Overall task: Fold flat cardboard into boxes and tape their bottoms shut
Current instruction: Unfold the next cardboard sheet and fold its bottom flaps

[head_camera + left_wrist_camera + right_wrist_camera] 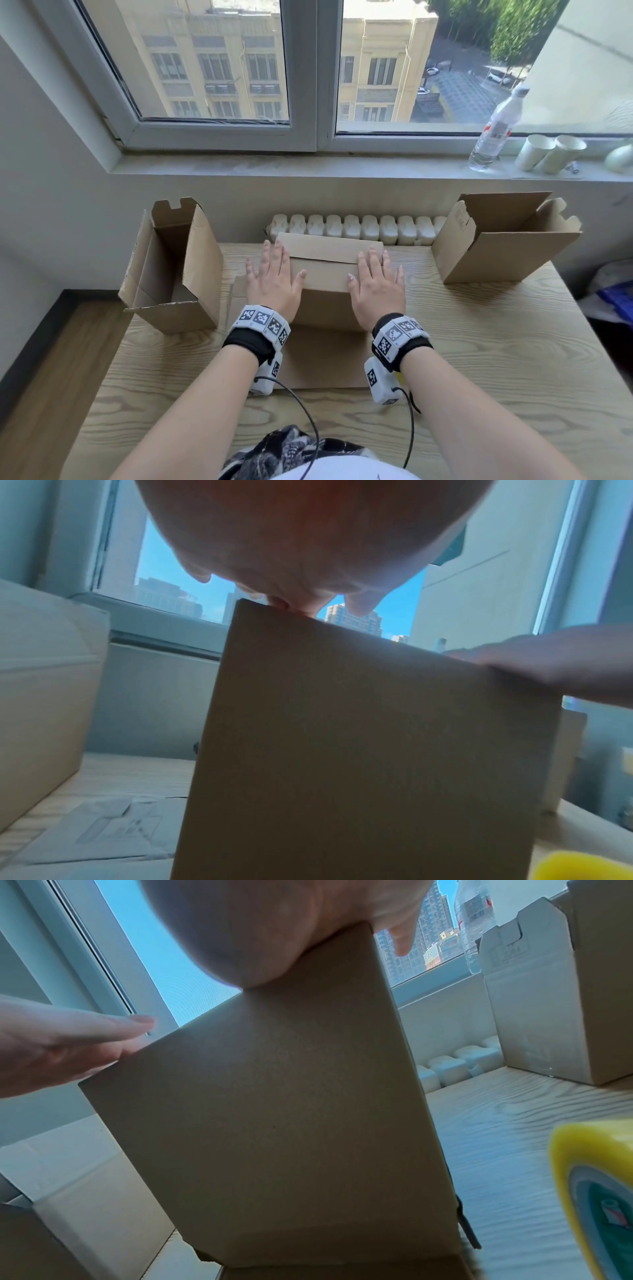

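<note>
A brown cardboard box (325, 274) stands on the wooden table (479, 342) in front of me, its top flaps folded down. My left hand (274, 277) lies flat on the left part of the flaps, fingers straight. My right hand (375, 279) lies flat on the right part in the same way. From the left wrist view the box's near wall (369, 750) fills the frame, with the palm (301, 547) above its top edge. The right wrist view shows the same wall (281, 1123) and a yellow tape roll (596, 1191) at the right.
An open box (171, 270) stands at the left and another open box (503, 236) at the right. Flat cardboard (325, 363) lies under the middle box. A radiator (356, 228) runs behind. A water bottle (496, 130) and paper cups (551, 152) sit on the sill.
</note>
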Available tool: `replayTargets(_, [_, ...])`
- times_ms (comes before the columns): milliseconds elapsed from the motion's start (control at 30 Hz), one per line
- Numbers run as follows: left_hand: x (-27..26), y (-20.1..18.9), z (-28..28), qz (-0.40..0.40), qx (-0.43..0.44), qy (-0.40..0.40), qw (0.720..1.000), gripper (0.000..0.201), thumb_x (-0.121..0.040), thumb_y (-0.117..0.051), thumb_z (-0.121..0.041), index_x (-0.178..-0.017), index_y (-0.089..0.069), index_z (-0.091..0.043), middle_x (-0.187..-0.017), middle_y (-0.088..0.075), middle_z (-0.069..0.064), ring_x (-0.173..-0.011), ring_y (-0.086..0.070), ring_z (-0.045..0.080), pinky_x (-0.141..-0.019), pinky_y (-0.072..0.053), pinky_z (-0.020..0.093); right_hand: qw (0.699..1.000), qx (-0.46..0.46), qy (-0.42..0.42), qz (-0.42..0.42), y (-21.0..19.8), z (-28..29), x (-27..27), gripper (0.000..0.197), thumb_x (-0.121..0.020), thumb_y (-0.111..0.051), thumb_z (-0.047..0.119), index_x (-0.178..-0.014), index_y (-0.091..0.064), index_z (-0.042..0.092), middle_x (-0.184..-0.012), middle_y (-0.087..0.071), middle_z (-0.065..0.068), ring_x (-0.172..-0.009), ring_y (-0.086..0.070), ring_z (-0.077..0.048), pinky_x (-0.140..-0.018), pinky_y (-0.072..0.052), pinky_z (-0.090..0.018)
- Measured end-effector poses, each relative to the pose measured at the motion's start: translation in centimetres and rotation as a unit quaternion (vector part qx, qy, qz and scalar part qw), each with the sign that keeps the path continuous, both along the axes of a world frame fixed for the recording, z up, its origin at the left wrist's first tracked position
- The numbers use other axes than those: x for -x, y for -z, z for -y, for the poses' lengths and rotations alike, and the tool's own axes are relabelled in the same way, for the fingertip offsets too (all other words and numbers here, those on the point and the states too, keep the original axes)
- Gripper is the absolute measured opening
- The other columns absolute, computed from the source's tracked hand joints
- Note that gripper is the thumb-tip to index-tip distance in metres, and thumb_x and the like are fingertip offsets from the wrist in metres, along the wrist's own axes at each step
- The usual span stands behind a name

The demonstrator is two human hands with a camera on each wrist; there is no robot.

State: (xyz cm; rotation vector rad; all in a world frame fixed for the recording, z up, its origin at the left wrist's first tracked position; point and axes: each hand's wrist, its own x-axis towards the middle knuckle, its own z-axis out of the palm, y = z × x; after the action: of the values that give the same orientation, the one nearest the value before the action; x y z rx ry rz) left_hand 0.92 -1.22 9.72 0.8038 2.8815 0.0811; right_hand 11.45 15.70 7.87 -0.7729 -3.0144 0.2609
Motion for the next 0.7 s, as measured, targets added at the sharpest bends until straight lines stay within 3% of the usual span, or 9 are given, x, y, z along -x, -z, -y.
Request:
replayTargets(133, [-1.1, 0.3, -1.1, -0.004, -0.013, 0.036, 0.999, 0.063, -0.103, -0.014, -0.051, -0.158, -0.001, -0.022, -0.165, 0.007, 0.002, -0.151, 0.014, 0.018, -0.119, 0.014, 0.044, 0.999, -0.04, -0.015, 0.013, 0.1, 0.1, -0.2, 0.065, -0.102, -0.013, 0.044, -0.156, -0.01, 0.009, -0.164, 0.016, -0.004, -0.151, 0.012, -0.024, -0.121, 0.001, -0.051])
replayTargets(233, [-1.4, 0.4, -1.5, -0.017, -0.02, 0.036, 0.999, 0.063, -0.103, -0.019, -0.05, -0.158, -0.009, -0.021, -0.165, -0.003, 0.004, -0.152, 0.004, 0.02, -0.121, 0.009, 0.044, 1.0, -0.017, -0.017, 0.011, 0.3, 0.4, -0.4, 0.068, -0.102, -0.013, 0.045, -0.156, -0.007, 0.003, -0.164, 0.009, -0.008, -0.151, 0.01, -0.023, -0.122, 0.001, -0.047])
replayTargets(333, [-1.3, 0.2, -1.7, -0.027, -0.03, 0.039, 0.998, 0.061, -0.103, -0.018, -0.051, -0.156, -0.015, -0.021, -0.165, -0.01, 0.005, -0.152, -0.003, 0.022, -0.123, 0.001, 0.044, 1.0, -0.004, -0.015, 0.014, 0.4, 0.4, -0.6, 0.076, -0.097, -0.001, 0.053, -0.156, -0.008, 0.006, -0.164, -0.002, -0.012, -0.152, 0.003, -0.024, -0.123, 0.002, -0.044])
replayTargets(400, [-1.5, 0.5, -1.9, -0.025, -0.021, 0.047, 0.998, 0.061, -0.102, -0.013, -0.055, -0.157, -0.011, -0.029, -0.165, -0.007, 0.006, -0.152, -0.001, 0.023, -0.123, 0.0, 0.044, 1.0, 0.001, -0.018, 0.0, 0.6, 0.0, -0.9, 0.074, -0.095, 0.002, 0.054, -0.157, -0.009, 0.016, -0.164, -0.004, -0.012, -0.152, 0.002, -0.025, -0.123, 0.001, -0.045])
replayTargets(500, [-2.2, 1.5, -2.2, -0.018, -0.007, 0.056, 0.998, 0.061, -0.099, -0.007, -0.061, -0.156, -0.001, -0.038, -0.165, 0.003, 0.007, -0.152, 0.007, 0.024, -0.122, 0.007, 0.043, 1.0, 0.009, -0.028, -0.003, 0.8, -0.6, -1.5, 0.056, -0.102, -0.012, 0.05, -0.156, -0.01, 0.034, -0.165, 0.0, -0.011, -0.152, 0.005, -0.025, -0.122, 0.003, -0.045])
replayTargets(700, [-2.6, 3.3, -2.4, 0.036, 0.037, 0.035, 0.998, 0.088, -0.079, -0.003, -0.086, -0.153, 0.01, -0.042, -0.164, 0.014, 0.005, -0.151, 0.014, 0.028, -0.119, 0.009, 0.051, 0.999, 0.013, -0.05, -0.002, 1.4, -1.3, -1.5, 0.057, -0.103, -0.02, 0.052, -0.156, -0.017, 0.032, -0.165, -0.001, -0.01, -0.152, 0.004, -0.024, -0.123, 0.002, -0.042])
